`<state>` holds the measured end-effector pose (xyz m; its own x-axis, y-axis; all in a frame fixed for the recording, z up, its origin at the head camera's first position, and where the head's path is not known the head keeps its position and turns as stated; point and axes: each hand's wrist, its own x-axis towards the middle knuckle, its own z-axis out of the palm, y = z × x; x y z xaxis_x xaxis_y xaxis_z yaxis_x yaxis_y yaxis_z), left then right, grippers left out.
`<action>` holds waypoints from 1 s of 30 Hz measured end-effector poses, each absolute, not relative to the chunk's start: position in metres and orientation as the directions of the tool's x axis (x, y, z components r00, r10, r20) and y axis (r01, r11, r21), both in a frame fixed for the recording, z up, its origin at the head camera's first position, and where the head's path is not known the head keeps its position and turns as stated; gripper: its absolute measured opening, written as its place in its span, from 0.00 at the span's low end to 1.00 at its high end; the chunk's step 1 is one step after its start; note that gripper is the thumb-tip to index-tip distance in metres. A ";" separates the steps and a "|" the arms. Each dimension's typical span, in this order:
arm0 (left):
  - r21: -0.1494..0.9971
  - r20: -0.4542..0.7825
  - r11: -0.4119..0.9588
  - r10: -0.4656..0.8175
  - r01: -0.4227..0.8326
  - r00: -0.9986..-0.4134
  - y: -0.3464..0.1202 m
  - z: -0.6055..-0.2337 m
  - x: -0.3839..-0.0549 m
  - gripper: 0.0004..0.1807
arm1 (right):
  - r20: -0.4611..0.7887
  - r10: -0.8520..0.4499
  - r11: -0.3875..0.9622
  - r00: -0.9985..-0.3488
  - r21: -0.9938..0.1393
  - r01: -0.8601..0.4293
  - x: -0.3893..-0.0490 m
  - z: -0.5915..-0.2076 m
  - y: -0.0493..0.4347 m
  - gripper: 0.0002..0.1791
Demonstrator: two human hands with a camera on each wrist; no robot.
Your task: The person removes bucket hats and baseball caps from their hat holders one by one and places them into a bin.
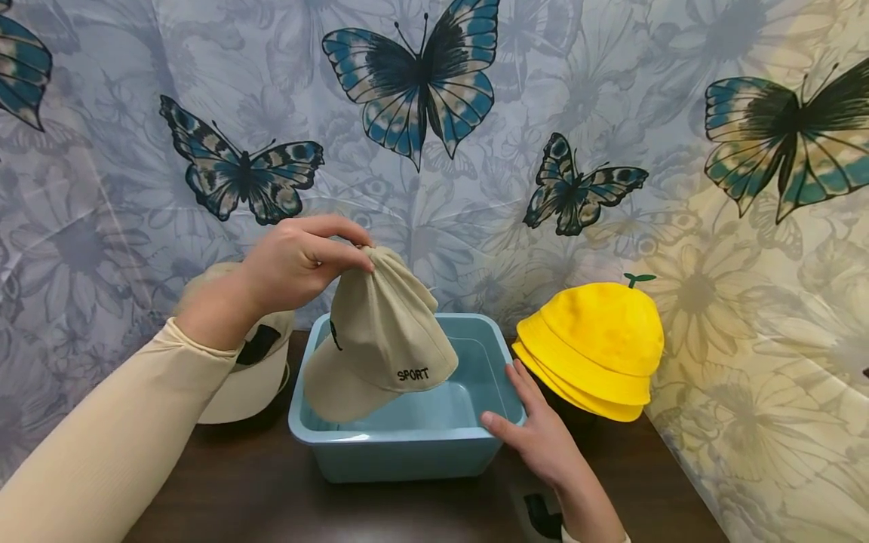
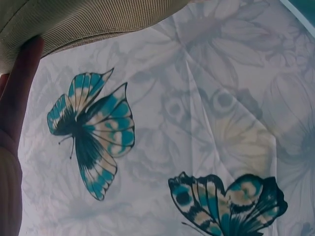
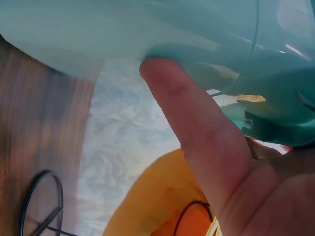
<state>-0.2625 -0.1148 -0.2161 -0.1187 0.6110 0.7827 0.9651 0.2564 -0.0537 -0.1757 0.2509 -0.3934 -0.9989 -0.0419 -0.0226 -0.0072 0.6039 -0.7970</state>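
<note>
Left of centre in the head view, our left hand (image 1: 299, 260) pinches the crown of a beige cap (image 1: 380, 339) marked "SPORT", fingers and thumb curled round the gathered fabric. The cap hangs tilted over the left half of a light blue plastic tub (image 1: 407, 445), its brim dipping inside the tub's near left corner. In the left wrist view the cap's ribbed fabric (image 2: 88, 22) fills the upper left, with a fingertip against it.

Lower right of centre, our right hand (image 1: 536, 434) rests on the tub's right rim with fingers straight, gripping nothing. The right wrist view shows the thumb (image 3: 192, 128) pressed against the tub wall (image 3: 123, 29).

Right of the tub stands a stack of yellow bucket hats (image 1: 594, 351). At the left, behind our forearm, sits another beige cap (image 1: 254, 369). All rest on a dark wooden table (image 1: 271, 505) before a butterfly-print curtain (image 1: 475, 151).
</note>
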 end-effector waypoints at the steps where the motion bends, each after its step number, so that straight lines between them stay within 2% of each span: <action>1: -0.048 0.779 0.253 0.615 0.966 -0.122 -0.113 -0.217 -0.263 0.15 | -0.017 -0.045 0.605 -0.999 -0.796 -0.013 -0.176 -0.393 0.251 0.56; 7: -0.016 0.766 0.238 0.628 0.971 -0.141 -0.105 -0.223 -0.264 0.16 | 0.019 -0.072 0.612 -0.997 -0.789 -0.060 -0.178 -0.393 0.251 0.55; 18: 0.004 0.749 0.220 0.646 0.975 -0.149 -0.105 -0.253 -0.276 0.17 | 0.004 -0.060 0.604 -0.998 -0.796 -0.039 -0.177 -0.396 0.253 0.56; 27: 0.140 0.637 0.250 0.718 0.958 -0.281 -0.088 -0.286 -0.285 0.18 | -0.024 -0.048 0.592 -0.999 -0.806 -0.009 -0.176 -0.395 0.253 0.56; 30: 0.149 0.595 0.266 0.745 0.952 -0.301 -0.080 -0.294 -0.285 0.17 | -0.011 -0.060 0.589 -0.998 -0.808 -0.027 -0.176 -0.396 0.253 0.55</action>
